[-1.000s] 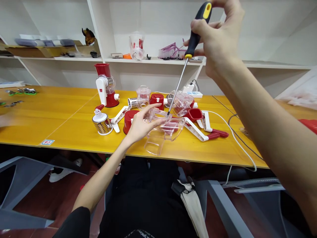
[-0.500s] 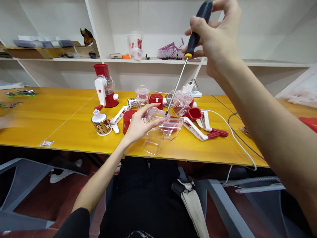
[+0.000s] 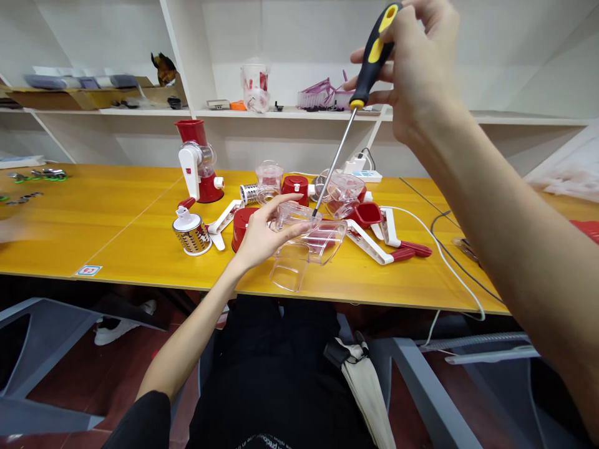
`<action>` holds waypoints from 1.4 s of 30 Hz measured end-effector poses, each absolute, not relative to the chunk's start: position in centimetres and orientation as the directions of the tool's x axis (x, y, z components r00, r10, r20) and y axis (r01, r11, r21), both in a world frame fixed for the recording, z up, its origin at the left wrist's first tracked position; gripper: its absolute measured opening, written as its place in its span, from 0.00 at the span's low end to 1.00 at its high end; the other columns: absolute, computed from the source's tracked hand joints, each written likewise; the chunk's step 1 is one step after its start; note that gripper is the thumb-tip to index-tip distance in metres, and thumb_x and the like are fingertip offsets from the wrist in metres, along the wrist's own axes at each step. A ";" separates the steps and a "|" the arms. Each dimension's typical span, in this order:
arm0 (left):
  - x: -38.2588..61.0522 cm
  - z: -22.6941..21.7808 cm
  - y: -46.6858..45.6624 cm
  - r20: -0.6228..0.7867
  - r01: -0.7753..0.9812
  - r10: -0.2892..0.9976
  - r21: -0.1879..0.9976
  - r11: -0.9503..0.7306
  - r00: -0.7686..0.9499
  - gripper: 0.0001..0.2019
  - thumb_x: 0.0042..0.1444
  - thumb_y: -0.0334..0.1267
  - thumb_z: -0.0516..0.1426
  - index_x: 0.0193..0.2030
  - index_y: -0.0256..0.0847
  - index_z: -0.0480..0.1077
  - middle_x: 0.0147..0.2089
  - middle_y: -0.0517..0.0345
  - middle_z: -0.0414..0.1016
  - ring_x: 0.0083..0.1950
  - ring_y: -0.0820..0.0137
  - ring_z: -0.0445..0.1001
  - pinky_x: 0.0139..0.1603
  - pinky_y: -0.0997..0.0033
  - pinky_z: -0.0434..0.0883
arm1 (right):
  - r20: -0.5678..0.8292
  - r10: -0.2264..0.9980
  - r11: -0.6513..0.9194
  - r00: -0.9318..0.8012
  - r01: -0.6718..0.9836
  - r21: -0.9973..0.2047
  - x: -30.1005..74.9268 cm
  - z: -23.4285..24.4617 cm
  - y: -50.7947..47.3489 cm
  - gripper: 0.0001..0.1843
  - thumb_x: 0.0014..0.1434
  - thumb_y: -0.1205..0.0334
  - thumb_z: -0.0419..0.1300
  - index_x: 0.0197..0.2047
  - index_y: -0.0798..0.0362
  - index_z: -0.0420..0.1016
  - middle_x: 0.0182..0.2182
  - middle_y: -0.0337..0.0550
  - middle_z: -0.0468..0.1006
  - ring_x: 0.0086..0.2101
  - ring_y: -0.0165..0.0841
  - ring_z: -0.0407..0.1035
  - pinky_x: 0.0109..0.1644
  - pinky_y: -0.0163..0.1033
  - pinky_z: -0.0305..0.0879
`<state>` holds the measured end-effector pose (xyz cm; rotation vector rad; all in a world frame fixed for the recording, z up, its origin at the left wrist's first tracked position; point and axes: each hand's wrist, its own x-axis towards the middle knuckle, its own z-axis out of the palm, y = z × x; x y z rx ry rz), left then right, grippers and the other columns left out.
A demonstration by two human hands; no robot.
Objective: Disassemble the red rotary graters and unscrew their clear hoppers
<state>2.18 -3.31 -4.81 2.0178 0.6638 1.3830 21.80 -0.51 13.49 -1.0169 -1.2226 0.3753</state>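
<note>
My left hand [image 3: 267, 234] is closed around the round end of a clear plastic grater housing [image 3: 322, 242], which lies on its side near the table's front edge. In my right hand [image 3: 418, 68], raised high, is the black and yellow handle of a screwdriver [image 3: 369, 65]. Its thin metal shaft slants down to the left, and the tip meets the round clear end beside my left fingers. Whether a screw sits under the tip is too small to tell. Behind my left hand stands a red base [image 3: 241, 226].
An assembled red and white rotary grater [image 3: 200, 163] stands at the back left, with a metal grating drum [image 3: 191, 234] before it. White crank handles with red grips [image 3: 374, 243] lie to the right. A white cable [image 3: 440, 240] trails over the table edge. Shelves [image 3: 299, 114] rise behind.
The screwdriver has turned about its axis, so the yellow patch on its handle now shows. My right fingers have shifted around the handle. My left hand and the housing stay put.
</note>
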 end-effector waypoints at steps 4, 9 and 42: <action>2.2 -4.7 -3.5 0.621 0.068 0.703 0.731 -0.679 0.347 0.26 0.53 0.50 0.68 0.58 0.48 0.73 0.61 0.53 0.77 0.62 0.58 0.75 0.66 0.50 0.68 | 0.654 0.688 0.588 0.314 0.287 -0.756 21.8 13.4 -0.7 0.11 0.57 0.64 0.56 0.42 0.48 0.58 0.32 0.34 0.68 0.23 0.21 0.65 0.19 0.34 0.68; 2.2 -4.9 -3.0 0.659 0.067 0.681 0.701 -0.710 0.320 0.25 0.54 0.51 0.67 0.57 0.47 0.73 0.61 0.53 0.76 0.63 0.59 0.73 0.67 0.52 0.67 | 0.639 0.696 0.580 0.328 0.269 -0.769 22.2 13.8 -0.8 0.12 0.57 0.71 0.52 0.43 0.47 0.57 0.33 0.35 0.70 0.24 0.23 0.68 0.18 0.33 0.66; 1.7 -5.5 -2.3 0.637 0.164 0.617 0.622 -0.766 0.462 0.27 0.53 0.51 0.68 0.53 0.44 0.65 0.58 0.49 0.72 0.63 0.58 0.71 0.66 0.54 0.67 | 0.860 0.510 0.825 -0.001 0.286 -0.488 20.9 13.0 -4.9 0.14 0.57 0.64 0.57 0.47 0.47 0.62 0.36 0.30 0.73 0.51 0.29 0.77 0.34 0.28 0.76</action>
